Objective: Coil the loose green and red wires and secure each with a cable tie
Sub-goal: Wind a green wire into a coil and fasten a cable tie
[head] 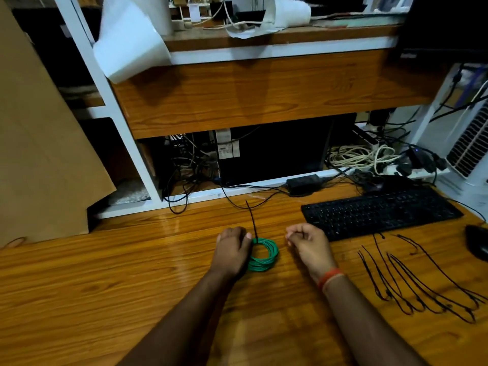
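Note:
A coil of green wire (264,256) lies on the wooden desk (132,273) in front of me. A black cable tie (252,220) is wrapped round the coil at its top left, and its long tail sticks up and away from me. My left hand (232,249) grips the coil's left side where the tie sits. A short way right of the coil, my right hand (307,244) hovers with loosely curled fingers and holds nothing that I can see. No red wire is in view.
Several loose black cable ties (422,281) lie spread on the desk at the right. A black keyboard (380,211) and a mouse (478,244) sit beyond them. Cables and a power adapter (303,183) run along the shelf edge. Cardboard (39,154) leans at the left.

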Tool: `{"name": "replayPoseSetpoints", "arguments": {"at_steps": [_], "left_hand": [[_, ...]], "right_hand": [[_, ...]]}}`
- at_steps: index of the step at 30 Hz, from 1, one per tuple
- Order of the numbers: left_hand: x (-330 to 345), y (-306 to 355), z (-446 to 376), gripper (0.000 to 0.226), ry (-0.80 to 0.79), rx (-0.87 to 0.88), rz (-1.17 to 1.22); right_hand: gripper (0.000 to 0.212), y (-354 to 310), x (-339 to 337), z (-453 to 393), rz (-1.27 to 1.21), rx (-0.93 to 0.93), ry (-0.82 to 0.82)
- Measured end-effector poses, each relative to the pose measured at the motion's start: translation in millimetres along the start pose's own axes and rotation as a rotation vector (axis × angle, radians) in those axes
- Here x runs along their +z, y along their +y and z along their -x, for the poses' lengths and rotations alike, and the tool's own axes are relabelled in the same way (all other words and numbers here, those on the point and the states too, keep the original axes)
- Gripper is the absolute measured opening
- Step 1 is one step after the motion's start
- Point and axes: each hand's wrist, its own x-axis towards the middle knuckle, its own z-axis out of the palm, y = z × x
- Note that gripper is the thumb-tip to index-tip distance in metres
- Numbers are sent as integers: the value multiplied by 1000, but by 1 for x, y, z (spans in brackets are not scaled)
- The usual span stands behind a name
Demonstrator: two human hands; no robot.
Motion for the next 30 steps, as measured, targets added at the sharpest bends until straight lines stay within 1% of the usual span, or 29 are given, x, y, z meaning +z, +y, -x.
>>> {"name": "replayPoseSetpoints", "arguments": {"at_steps": [3,5,8,12,15,17,20,24,27,30], "left_hand": [[-16,-13,23,47,70,-3,52],[-32,-26,47,39,116,-2,57],[-60,-53,89,33,160,-32,4],[-113,-91,146,41,199,-134,-114],[-161,-125,190,49,263,-215,-156],[-193,-147,221,51,314,-251,-170],[-240,-177,270,53,387,-292,-197],[-300,-222,344,53,438,-363,-178],[-342,-262,399,46,491,-436,-175],[-376,-294,447,38,518,-493,-164]], "right_hand": [[16,-1,14,14,80,-70,-22],[17,-3,33,25,151,-139,-69],[20,-7,74,49,259,-242,-214],[25,-7,145,85,367,-380,-407],[20,-17,200,119,408,-458,-524],[17,-26,237,143,401,-506,-584],[22,-39,293,180,388,-556,-650],[23,-54,376,241,360,-585,-749],[18,-56,444,289,319,-598,-820],[21,-55,504,334,288,-603,-873]]}}
